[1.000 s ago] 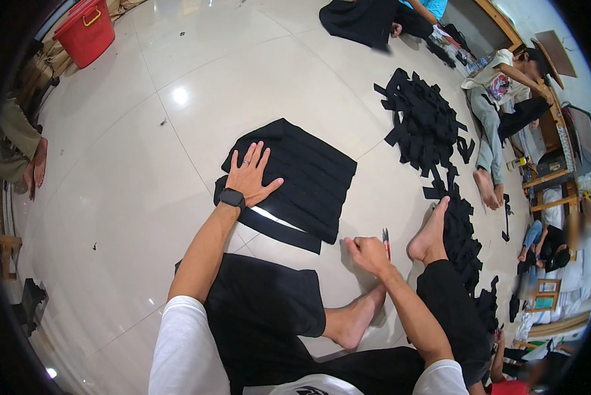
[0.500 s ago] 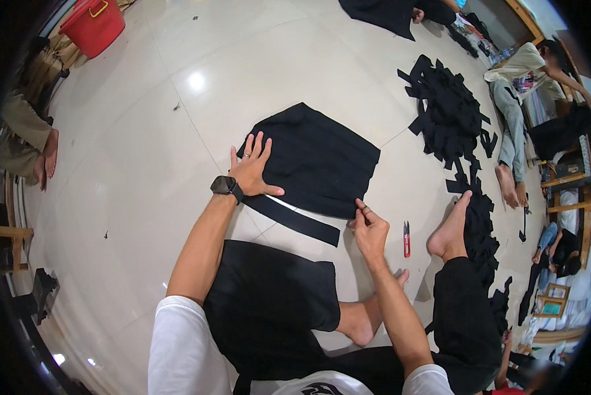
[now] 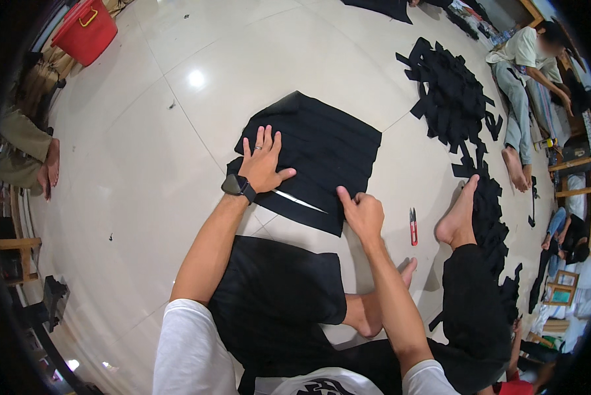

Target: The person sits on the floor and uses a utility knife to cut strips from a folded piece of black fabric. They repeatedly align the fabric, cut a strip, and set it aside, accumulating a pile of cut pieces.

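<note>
A black cloth panel [image 3: 328,145] lies on the tiled floor in front of me. Along its near side runs a black cloth strip [image 3: 308,216], and a thin sliver of floor shows between the two. My left hand [image 3: 262,166] rests flat on the panel's left part, fingers spread. At the near right corner my right hand [image 3: 364,216] is closed, its thumb pressing on the black cloth where panel and strip come together. Its curled fingers hide the edge underneath. Red-handled thread snips [image 3: 413,228] lie on the floor right of that hand.
A heap of black cloth strips [image 3: 448,99] spreads at the right, trailing down past my bare foot [image 3: 459,214]. A person [image 3: 529,79] sits beyond it. At the far left stands a red tub [image 3: 85,36]; another person's feet [image 3: 49,164] are below it.
My right hand has shifted left along the near edge, and the strip's right end now meets the panel. The gap between them has narrowed. My left hand has slid slightly right.
</note>
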Available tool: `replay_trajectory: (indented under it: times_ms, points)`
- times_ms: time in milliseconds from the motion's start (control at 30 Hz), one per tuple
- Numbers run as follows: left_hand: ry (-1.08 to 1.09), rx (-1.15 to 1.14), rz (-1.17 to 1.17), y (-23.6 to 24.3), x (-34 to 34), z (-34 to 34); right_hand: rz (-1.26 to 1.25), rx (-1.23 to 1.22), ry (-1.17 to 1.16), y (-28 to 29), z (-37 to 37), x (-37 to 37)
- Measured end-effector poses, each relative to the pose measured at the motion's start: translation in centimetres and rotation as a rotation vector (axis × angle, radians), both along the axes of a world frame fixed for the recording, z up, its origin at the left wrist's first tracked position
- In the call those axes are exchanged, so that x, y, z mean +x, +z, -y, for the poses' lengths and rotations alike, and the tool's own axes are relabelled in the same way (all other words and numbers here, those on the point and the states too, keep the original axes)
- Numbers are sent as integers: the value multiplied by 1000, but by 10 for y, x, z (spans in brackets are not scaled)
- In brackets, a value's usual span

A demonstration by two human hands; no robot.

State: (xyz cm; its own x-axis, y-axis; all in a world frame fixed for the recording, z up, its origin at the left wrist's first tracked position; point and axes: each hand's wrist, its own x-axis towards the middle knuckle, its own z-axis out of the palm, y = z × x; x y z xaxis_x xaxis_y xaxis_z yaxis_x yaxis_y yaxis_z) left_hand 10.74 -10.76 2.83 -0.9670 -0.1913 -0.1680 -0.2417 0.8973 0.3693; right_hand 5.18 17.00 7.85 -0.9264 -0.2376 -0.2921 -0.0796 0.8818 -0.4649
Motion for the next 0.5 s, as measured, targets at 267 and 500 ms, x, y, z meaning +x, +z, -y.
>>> replay_trajectory:
  times_ms: [267, 500]
  points:
    - [-49, 75, 91, -5, -4, 19, 6, 274, 136, -9, -2, -21]
    - [-56, 90, 112, 6, -24, 30, -2, 300, 177, -4, -4, -21]
